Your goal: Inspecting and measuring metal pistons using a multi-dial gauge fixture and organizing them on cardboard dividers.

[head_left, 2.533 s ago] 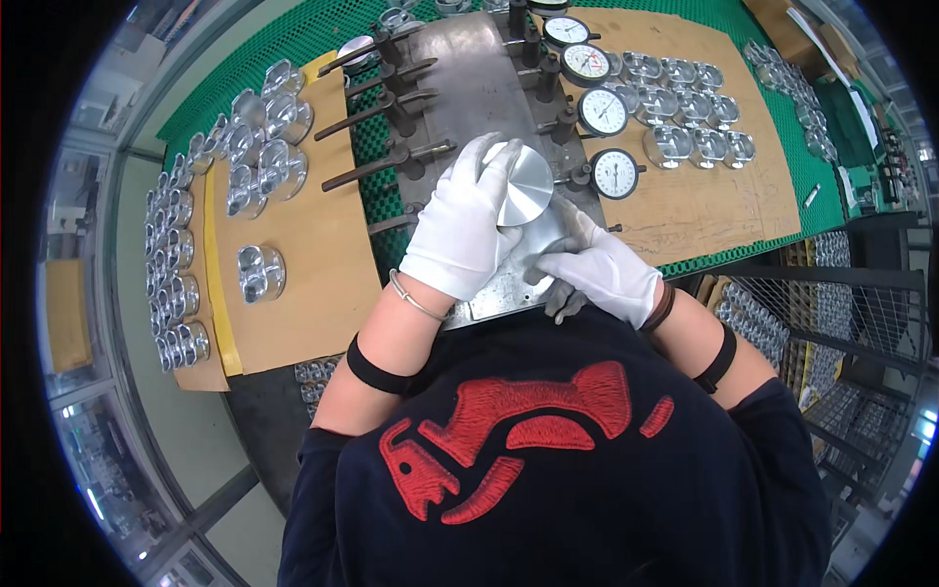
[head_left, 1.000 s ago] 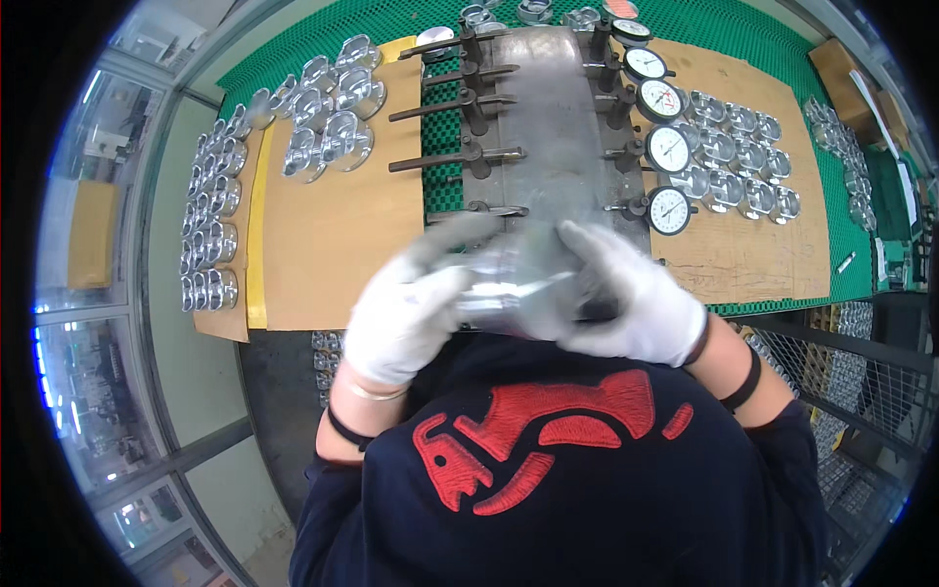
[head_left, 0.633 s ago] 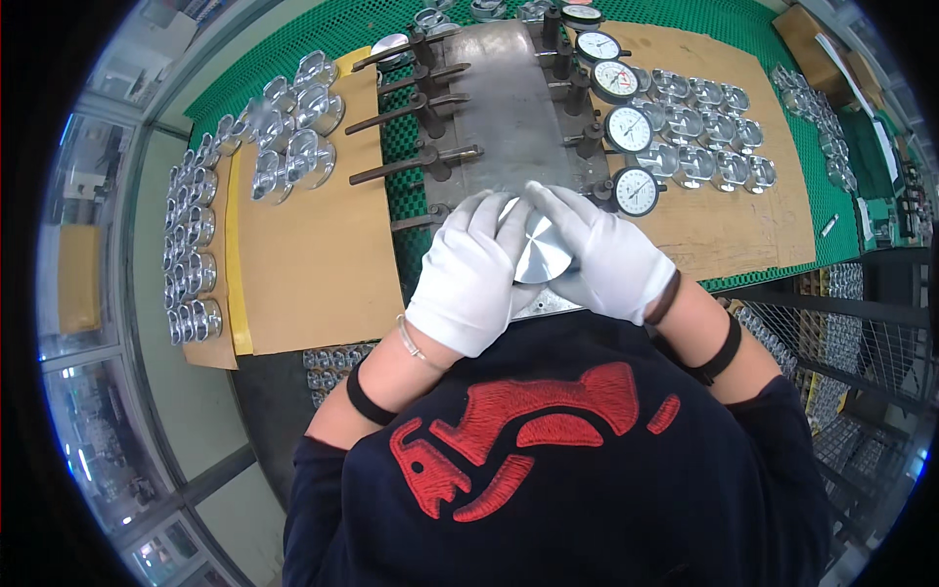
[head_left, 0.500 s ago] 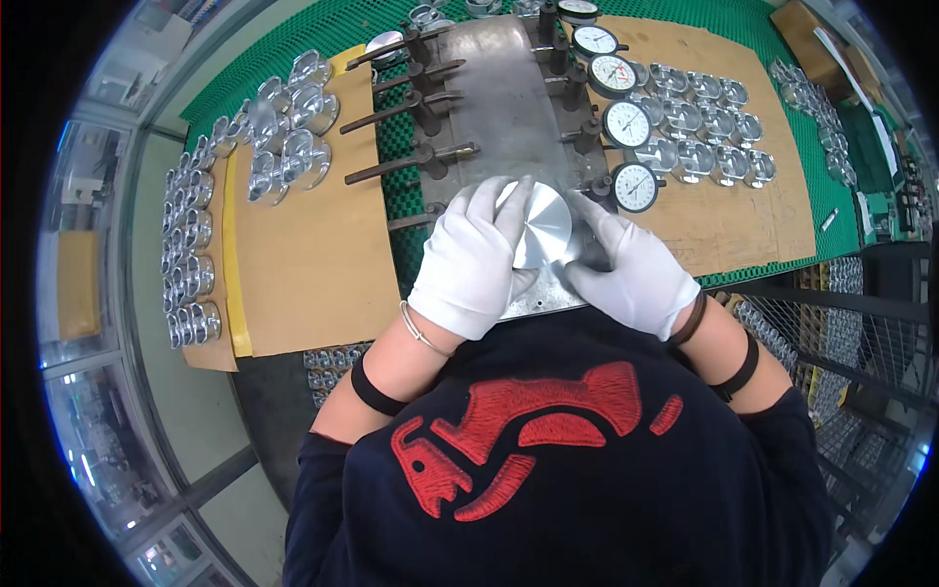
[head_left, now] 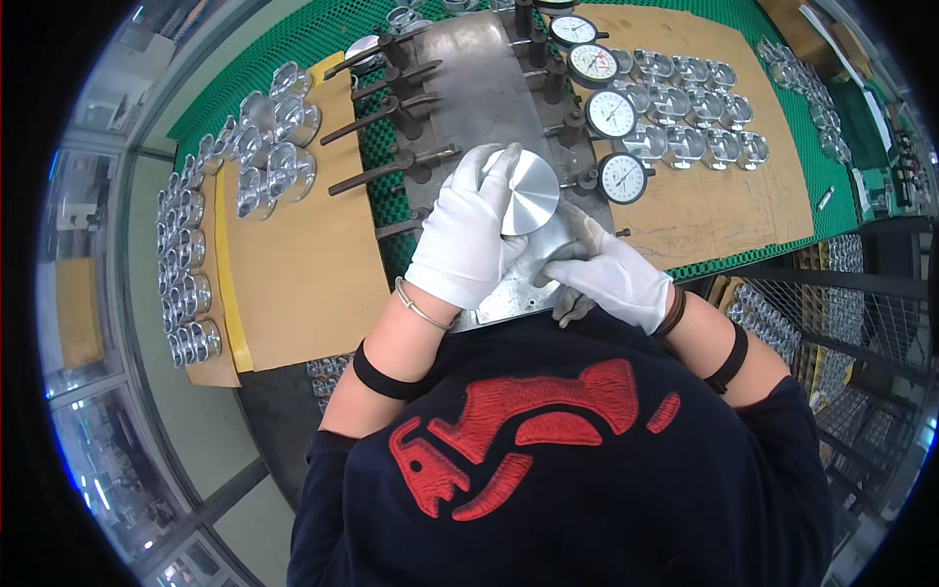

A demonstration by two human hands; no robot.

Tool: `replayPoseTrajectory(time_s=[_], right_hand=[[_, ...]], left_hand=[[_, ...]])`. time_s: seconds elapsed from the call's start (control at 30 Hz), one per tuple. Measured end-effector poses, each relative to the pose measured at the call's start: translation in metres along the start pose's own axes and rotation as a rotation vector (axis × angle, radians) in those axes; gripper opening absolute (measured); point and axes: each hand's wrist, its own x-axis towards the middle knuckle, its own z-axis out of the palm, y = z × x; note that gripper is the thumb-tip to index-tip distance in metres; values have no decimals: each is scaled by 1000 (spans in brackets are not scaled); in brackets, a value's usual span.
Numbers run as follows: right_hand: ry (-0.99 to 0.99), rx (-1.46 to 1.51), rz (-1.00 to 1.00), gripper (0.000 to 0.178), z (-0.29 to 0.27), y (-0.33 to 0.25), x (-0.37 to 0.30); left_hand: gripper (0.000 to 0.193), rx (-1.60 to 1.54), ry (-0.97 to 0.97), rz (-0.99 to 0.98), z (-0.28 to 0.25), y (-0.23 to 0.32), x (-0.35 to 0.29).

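My left hand (head_left: pixel 468 220), in a white glove, is closed around the side of a piston (head_left: pixel 534 194) whose flat, round, shiny crown faces up. The piston is over the near part of a grey metal fixture plate (head_left: pixel 479 88); whether it rests there is hidden. To its lower right, my gloved right hand (head_left: pixel 616 277) is closed, thumb toward the fingers, over the plate's near right edge. Something grey and soft-looking (head_left: pixel 572 306) shows under that hand; I cannot make out whether it is cloth or darkened glove fingers.
Dial gauges (head_left: pixel 623 178) line the plate's right side, and clamp posts with long bars (head_left: pixel 377 176) its left. Pistons stand in rows on cardboard at right (head_left: pixel 685 145) and in groups at left (head_left: pixel 290 171). A green mat (head_left: pixel 782 196) covers the table.
The left hand and piston have shifted slightly up and left in the picture, as has the table scene. My right hand has drawn away from the piston's side, its fingers closing lower down.
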Motion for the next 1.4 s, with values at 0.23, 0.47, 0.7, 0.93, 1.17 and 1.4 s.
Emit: replayPoseTrajectory(time_s=[0.23, 0.47, 0.7, 0.93, 1.17, 1.4], right_hand=[[29, -16, 15, 84, 2, -3, 1], [49, -19, 9, 85, 3, -3, 2], [51, -42, 16, 88, 4, -7, 0], [51, -32, 18, 90, 5, -10, -2], [23, -219, -103, 92, -7, 9, 10], [-40, 37, 64, 95, -3, -10, -4]], left_hand=[[83, -1, 45, -24, 3, 1, 1], [83, -16, 13, -22, 4, -1, 1], [83, -8, 3, -16, 3, -1, 1], [84, -14, -5, -56, 4, 2, 2], [83, -15, 37, -27, 2, 2, 2], [76, -1294, -53, -296, -22, -27, 5]])
